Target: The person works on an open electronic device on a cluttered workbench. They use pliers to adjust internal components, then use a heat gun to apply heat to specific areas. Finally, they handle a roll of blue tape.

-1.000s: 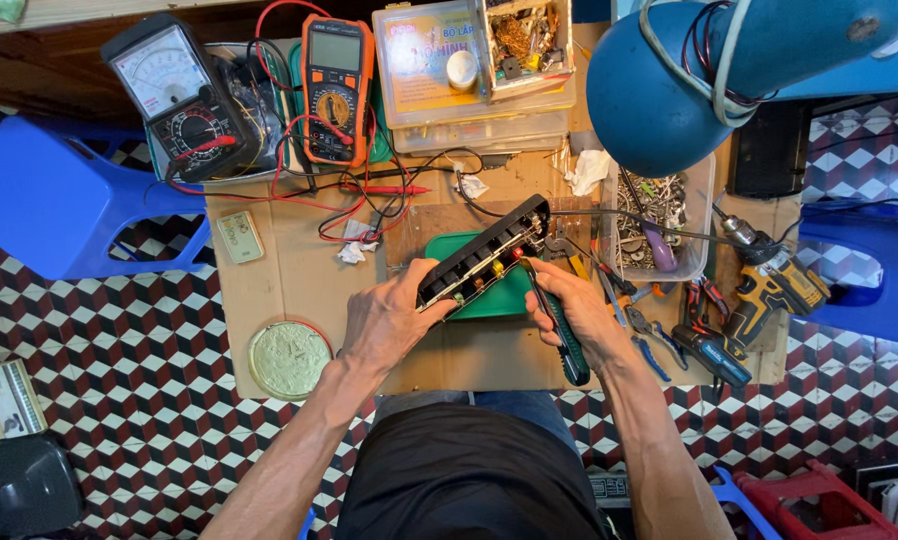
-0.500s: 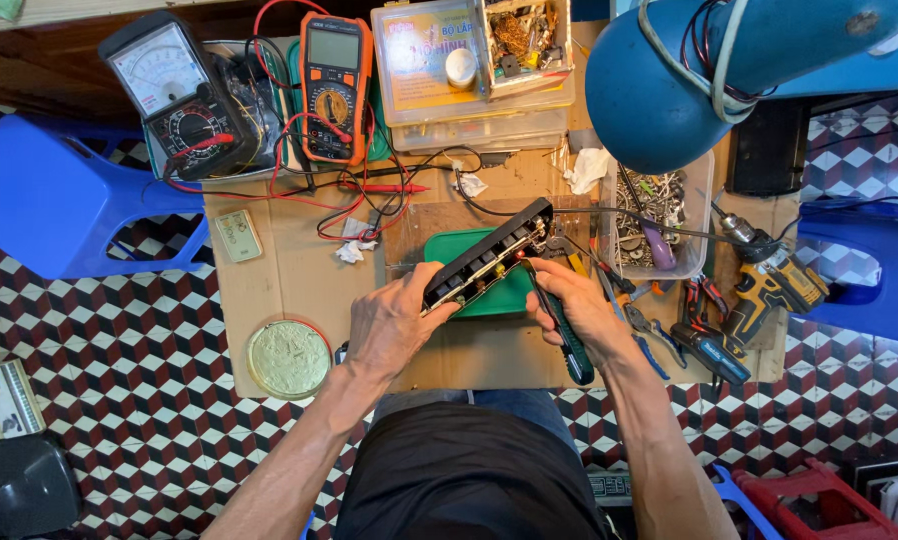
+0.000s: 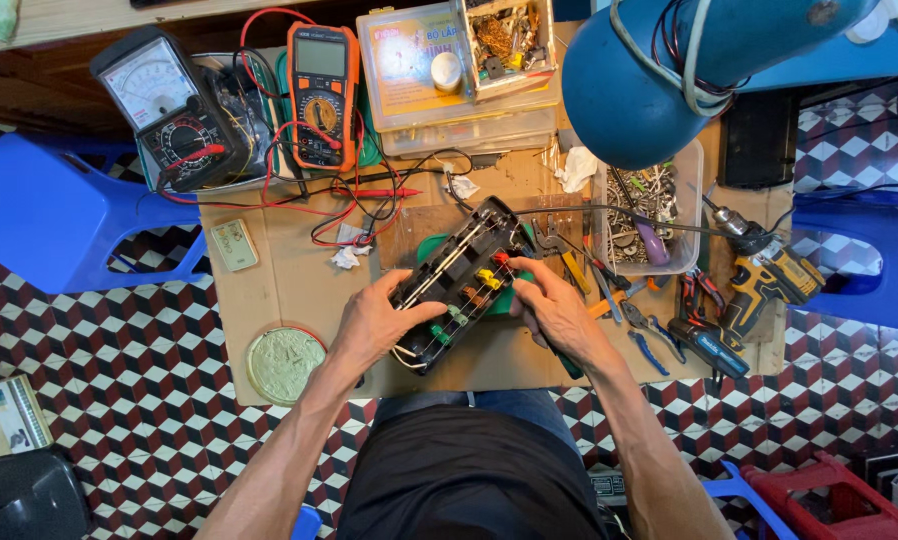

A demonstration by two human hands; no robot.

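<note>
Left hand [image 3: 377, 322] and right hand [image 3: 559, 312] are gripping 1 black open power strip [image 3: 461, 282], tilted; 2 multimeters behind.

electronics repair workshop | analog meter [image 3: 159, 100], orange multimeter [image 3: 321, 95], cordless drill [image 3: 764, 285], pliers [image 3: 659, 335], parts box [image 3: 504, 40]

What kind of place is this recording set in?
Likely a small electronics repair spot on a tiled floor: two multimeters, analog and orange digital, a cordless drill, and an opened black device in both hands.
</note>
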